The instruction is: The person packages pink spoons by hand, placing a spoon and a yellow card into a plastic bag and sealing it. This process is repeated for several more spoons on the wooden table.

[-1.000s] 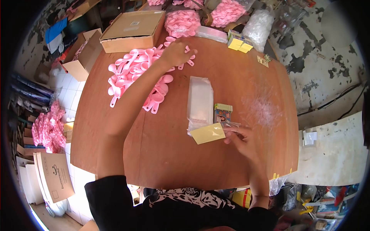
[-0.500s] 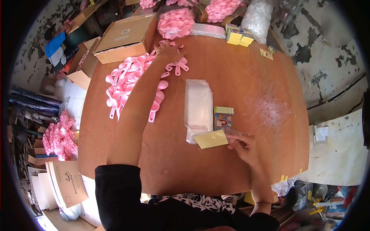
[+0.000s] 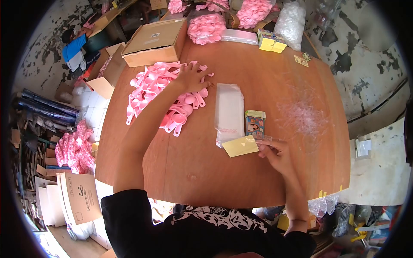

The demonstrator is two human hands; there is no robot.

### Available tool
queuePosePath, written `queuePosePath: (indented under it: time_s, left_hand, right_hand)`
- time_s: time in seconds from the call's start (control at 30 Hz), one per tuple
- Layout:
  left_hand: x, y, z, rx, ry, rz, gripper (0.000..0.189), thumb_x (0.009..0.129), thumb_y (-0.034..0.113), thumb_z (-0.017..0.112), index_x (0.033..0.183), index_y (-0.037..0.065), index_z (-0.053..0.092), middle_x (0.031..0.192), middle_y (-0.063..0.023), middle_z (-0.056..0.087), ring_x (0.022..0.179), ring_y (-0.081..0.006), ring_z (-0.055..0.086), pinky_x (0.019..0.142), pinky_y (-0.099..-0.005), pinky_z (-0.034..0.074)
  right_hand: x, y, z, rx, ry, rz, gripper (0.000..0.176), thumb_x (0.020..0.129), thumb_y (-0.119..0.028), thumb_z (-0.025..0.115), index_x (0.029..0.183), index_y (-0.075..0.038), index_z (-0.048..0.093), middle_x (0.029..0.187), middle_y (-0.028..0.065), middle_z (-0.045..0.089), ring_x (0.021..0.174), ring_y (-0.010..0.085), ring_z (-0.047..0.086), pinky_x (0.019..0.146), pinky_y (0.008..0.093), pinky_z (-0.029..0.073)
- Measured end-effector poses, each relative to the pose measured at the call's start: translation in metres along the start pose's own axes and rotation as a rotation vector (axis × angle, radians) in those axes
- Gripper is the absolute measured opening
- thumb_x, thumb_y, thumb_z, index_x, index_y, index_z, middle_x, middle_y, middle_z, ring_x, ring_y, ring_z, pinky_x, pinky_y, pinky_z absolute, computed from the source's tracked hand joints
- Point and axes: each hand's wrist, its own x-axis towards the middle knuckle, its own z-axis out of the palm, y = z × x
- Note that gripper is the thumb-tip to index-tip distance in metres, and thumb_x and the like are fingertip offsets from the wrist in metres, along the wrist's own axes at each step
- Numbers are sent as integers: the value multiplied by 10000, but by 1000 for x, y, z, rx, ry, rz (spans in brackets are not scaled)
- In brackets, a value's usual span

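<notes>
My left hand lies spread over the right side of a heap of pink plastic spoons, its fingers apart on the spoons. Between the thumb and fingers of my right hand is a clear plastic bag with a yellow card at its left end. The card overlaps the bottom of a stack of clear bags. Just above the card stands a small printed box, right beside the stack.
A closed cardboard box sits at the back left of the table. Behind are bagged pink spoons, flat plastic packaging, yellow boxes and a clear plastic bundle. Thin clear scraps lie at the right.
My left hand has come nearer over the heap, and spoons at its right side have shifted closer. My right hand still holds the bag and card. The whole view has shifted slightly.
</notes>
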Motion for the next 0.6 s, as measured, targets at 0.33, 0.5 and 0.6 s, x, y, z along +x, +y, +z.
queuePosePath:
  time_s: [0.33, 0.5, 0.6]
  left_hand:
    - [-81, 25, 2, -70, 90, 225, 513, 927, 499, 487, 1393, 283, 479, 1500, -185, 322, 1416, -404, 248, 1150, -615, 136]
    - [-102, 40, -21, -306, 92, 220, 560, 958, 532, 469, 1398, 187, 484, 1528, -188, 286, 1440, -385, 211, 1155, -544, 215]
    - [-122, 69, -70, -915, 23, 456, 581, 944, 439, 581, 1422, 136, 448, 1516, -188, 324, 1396, -381, 326, 1102, -480, 352]
  right_hand:
    - [-2, 0, -1, 18, 33, -28, 208, 948, -82, 611, 1127, -39, 709, 871, 46, 649, 686, 82, 615, 612, 216, 524]
    - [11, -25, 8, -29, -78, -104, 199, 954, -84, 603, 1114, -36, 710, 842, 39, 641, 671, 95, 618, 613, 221, 506]
    - [29, -52, 22, -139, -242, -114, 186, 955, -75, 596, 1092, -30, 713, 838, 45, 649, 688, 88, 614, 625, 230, 499]
